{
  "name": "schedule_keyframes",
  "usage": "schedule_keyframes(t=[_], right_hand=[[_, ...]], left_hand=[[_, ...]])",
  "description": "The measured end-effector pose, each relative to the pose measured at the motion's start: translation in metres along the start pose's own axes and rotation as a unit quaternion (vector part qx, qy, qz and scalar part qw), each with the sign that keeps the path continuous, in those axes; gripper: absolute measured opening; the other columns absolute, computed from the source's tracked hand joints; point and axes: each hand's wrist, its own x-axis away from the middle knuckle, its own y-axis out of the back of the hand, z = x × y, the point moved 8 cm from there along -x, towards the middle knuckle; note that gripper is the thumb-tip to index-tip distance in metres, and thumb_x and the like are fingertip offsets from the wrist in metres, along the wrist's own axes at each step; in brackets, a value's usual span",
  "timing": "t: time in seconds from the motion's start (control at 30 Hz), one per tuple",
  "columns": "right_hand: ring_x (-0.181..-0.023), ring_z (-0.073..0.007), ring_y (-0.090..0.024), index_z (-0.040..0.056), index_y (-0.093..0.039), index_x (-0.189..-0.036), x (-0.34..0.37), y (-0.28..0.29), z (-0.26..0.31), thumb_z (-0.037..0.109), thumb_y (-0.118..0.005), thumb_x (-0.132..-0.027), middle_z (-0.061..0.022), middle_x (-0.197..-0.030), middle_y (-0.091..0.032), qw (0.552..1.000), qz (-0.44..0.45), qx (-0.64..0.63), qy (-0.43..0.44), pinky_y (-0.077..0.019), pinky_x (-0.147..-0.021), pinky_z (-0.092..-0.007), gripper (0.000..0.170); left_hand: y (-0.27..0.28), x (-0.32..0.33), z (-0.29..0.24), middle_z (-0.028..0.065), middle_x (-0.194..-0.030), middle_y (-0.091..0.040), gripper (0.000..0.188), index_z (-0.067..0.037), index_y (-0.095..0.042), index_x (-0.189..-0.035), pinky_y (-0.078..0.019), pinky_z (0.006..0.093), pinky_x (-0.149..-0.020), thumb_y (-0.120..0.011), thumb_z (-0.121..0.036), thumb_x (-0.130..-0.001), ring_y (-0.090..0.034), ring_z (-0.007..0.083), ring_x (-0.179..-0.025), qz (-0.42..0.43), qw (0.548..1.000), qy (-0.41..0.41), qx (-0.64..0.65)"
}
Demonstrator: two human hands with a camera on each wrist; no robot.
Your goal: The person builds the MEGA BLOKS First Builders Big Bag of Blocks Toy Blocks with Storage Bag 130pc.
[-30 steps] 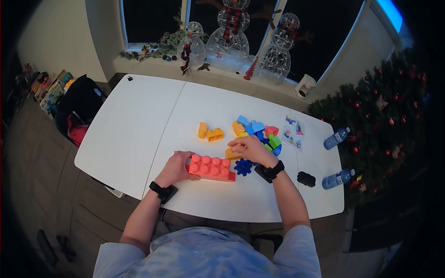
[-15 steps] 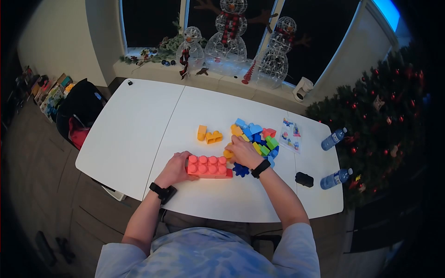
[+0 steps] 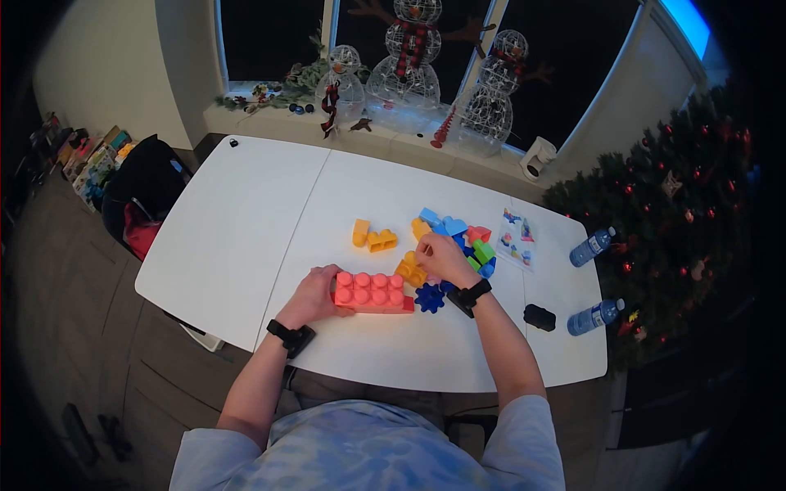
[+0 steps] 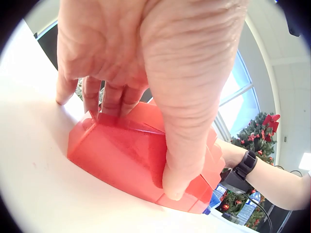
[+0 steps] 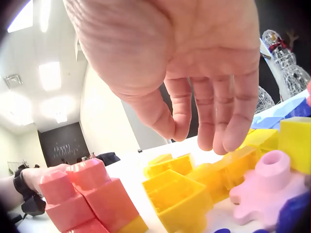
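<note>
My left hand grips the left end of a coral-red toy building-block stack, thumb on the near side and fingers on the far side. In the left wrist view the red block sits low over the table under that thumb. My right hand hovers over the loose blocks, fingers hanging loosely curled and thumb beside the index finger, holding nothing. Under its fingertips in the right wrist view lies a yellow-orange block, hollow side showing. A pink gear and a dark blue gear lie close by.
Two more yellow-orange blocks lie farther back. Mixed blue, green and red blocks are heaped beyond my right hand, beside a picture sheet. A black object and two water bottles stand toward the right edge.
My right hand reached down to the yellow-orange block, then drew back up and right. That block is turned, its hollow side now showing. The left hand keeps its grip on the red stack.
</note>
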Motion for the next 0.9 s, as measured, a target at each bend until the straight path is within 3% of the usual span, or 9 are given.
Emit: schedule_keyframes(t=[0.1,0.2,0.27,0.4,0.5,0.57,0.67,0.83,0.9], right_hand=[[-0.098,-0.0289,-0.068,0.0043,-0.069,-0.091,0.009,0.004,0.004,0.018,-0.073,-0.084,-0.0132,-0.102,-0.068,0.994,0.021,-0.106,-0.029,-0.0551,-0.085,-0.041,0.016],[-0.1,-0.03,-0.067,0.0056,-0.067,-0.106,0.025,0.003,0.037,0.018,-0.075,-0.084,-0.0128,-0.106,-0.066,0.999,0.012,-0.029,0.041,-0.0552,-0.086,-0.0413,0.027],[-0.104,-0.0312,-0.066,0.0081,-0.062,-0.119,0.027,-0.005,0.051,0.019,-0.078,-0.081,-0.0125,-0.112,-0.064,0.986,-0.023,0.097,0.135,-0.0552,-0.087,-0.042,0.043],[-0.107,-0.0325,-0.064,0.0086,-0.06,-0.122,0.01,-0.031,0.039,0.019,-0.081,-0.078,-0.0134,-0.115,-0.061,0.98,-0.004,0.135,0.146,-0.0548,-0.088,-0.0431,0.05],[-0.108,-0.0338,-0.064,0.0074,-0.059,-0.121,0.004,-0.016,0.042,0.016,-0.081,-0.076,-0.0146,-0.113,-0.061,0.994,0.02,0.068,0.077,-0.0548,-0.089,-0.0429,0.051],[-0.102,-0.0365,-0.065,0.0058,-0.058,-0.119,0.018,0.026,0.07,0.013,-0.079,-0.077,-0.0153,-0.108,-0.06,0.994,-0.09,0.001,0.063,-0.0557,-0.088,-0.0421,0.048],[-0.097,-0.0398,-0.066,0.0035,-0.055,-0.115,0.027,0.037,0.098,0.015,-0.078,-0.079,-0.017,-0.106,-0.061,0.982,-0.109,-0.11,0.104,-0.0562,-0.086,-0.0433,0.044],[-0.096,-0.0404,-0.067,0.0015,-0.05,-0.115,0.039,-0.002,0.127,0.019,-0.078,-0.081,-0.0221,-0.11,-0.064,0.984,-0.088,-0.119,0.102,-0.0559,-0.084,-0.0463,0.047],[-0.099,-0.0382,-0.065,0.0014,-0.05,-0.115,0.044,-0.016,0.135,0.024,-0.081,-0.08,-0.0207,-0.109,-0.063,0.989,-0.091,-0.027,0.111,-0.0549,-0.085,-0.0446,0.052]], left_hand=[[0.002,0.001,-0.002,0.0181,-0.116,-0.068,0.076,-0.004,-0.061,-0.122,-0.0514,0.0457,-0.1,-0.096,-0.026,-0.059,-0.059,0.0376,-0.116,-0.001,1.0,-0.004,-0.001],[0.001,0.0,-0.002,0.018,-0.116,-0.068,0.076,-0.004,-0.061,-0.122,-0.0513,0.0455,-0.1,-0.096,-0.026,-0.058,-0.059,0.0376,-0.115,0.001,1.0,0.001,0.003],[0.001,0.0,-0.002,0.0163,-0.113,-0.067,0.076,-0.006,-0.061,-0.119,-0.0523,0.0459,-0.097,-0.097,-0.03,-0.058,-0.061,0.0371,-0.111,-0.007,1.0,-0.015,-0.015],[0.001,0.001,0.0,0.017,-0.115,-0.068,0.076,-0.004,-0.061,-0.122,-0.051,0.0454,-0.1,-0.096,-0.026,-0.058,-0.059,0.0373,-0.115,0.002,1.0,0.007,-0.002],[0.002,0.0,-0.002,0.0163,-0.115,-0.068,0.076,-0.006,-0.061,-0.123,-0.0509,0.0454,-0.1,-0.096,-0.026,-0.058,-0.06,0.0372,-0.113,-0.007,1.0,-0.017,0.008],[0.006,0.001,-0.006,0.0165,-0.117,-0.068,0.077,-0.007,-0.06,-0.123,-0.052,0.0441,-0.099,-0.097,-0.028,-0.059,-0.064,0.0363,-0.111,-0.017,0.998,-0.03,0.042],[0.006,0.0,-0.006,0.0165,-0.114,-0.07,0.075,-0.008,-0.061,-0.123,-0.0526,0.0432,-0.098,-0.097,-0.026,-0.06,-0.066,0.0356,-0.108,-0.007,0.999,-0.022,0.043],[0.004,-0.001,-0.004,0.012,-0.111,-0.072,0.071,-0.009,-0.063,-0.122,-0.0497,0.0438,-0.099,-0.094,-0.027,-0.061,-0.065,0.0365,-0.104,-0.005,0.998,-0.021,0.055],[0.005,0.0,-0.001,0.0112,-0.109,-0.072,0.068,-0.01,-0.064,-0.121,-0.0487,0.0439,-0.099,-0.094,-0.027,-0.062,-0.066,0.0359,-0.101,-0.01,0.998,-0.023,0.056]])
